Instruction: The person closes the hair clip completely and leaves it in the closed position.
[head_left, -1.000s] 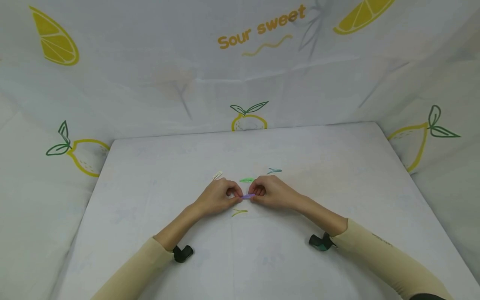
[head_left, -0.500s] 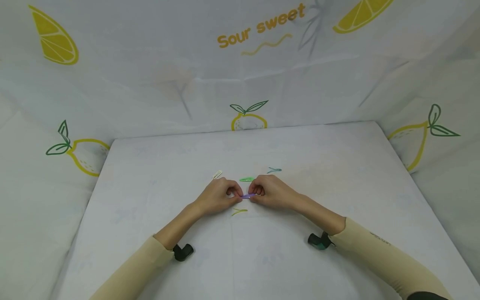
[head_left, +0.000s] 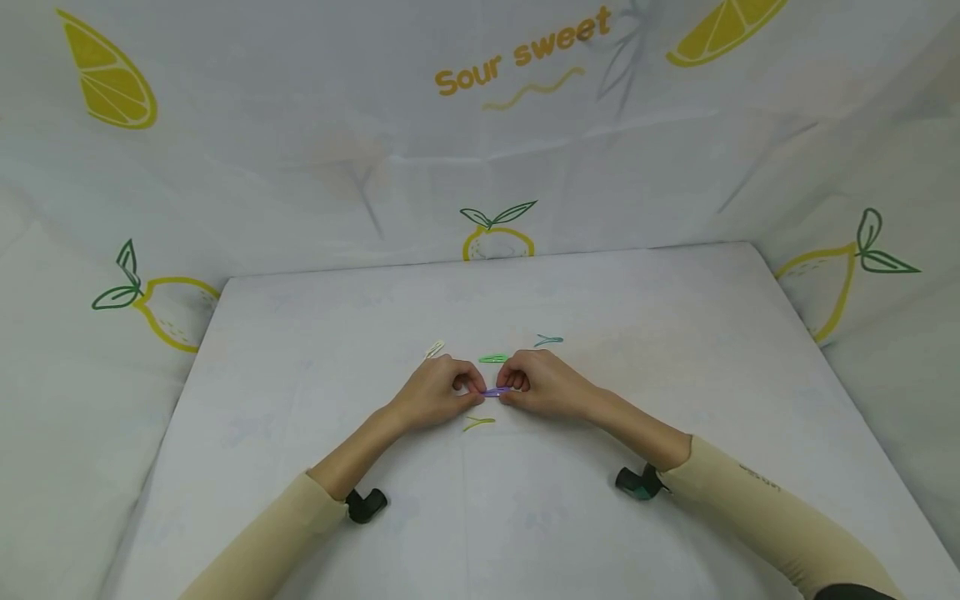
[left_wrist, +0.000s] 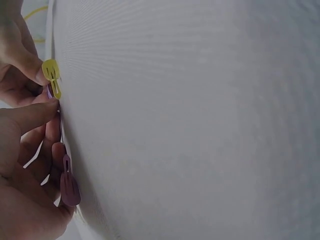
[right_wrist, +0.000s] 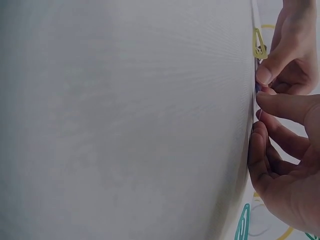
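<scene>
Both hands meet over the white cloth in the head view, at a small purple hair clip [head_left: 494, 392]. My left hand [head_left: 437, 392] pinches its left end between thumb and fingers. At the other end, my right hand [head_left: 550, 385] pinches it the same way, so only the middle of the clip shows. A yellow snap clip [head_left: 478, 424] lies spread just nearer than the hands. Beyond them is a green hair clip [head_left: 492, 359]. The left wrist view also shows a mauve snap clip [left_wrist: 69, 186] beside my left hand.
A cream hair clip [head_left: 435, 350] lies behind the left hand, and a blue-green clip [head_left: 549, 340] is spread behind the right. White cloth [head_left: 480, 517] covers the table. Lemon-printed curtains [head_left: 300, 192] rise at the back and sides. Black wrist-camera parts [head_left: 366, 505] hang below the forearms.
</scene>
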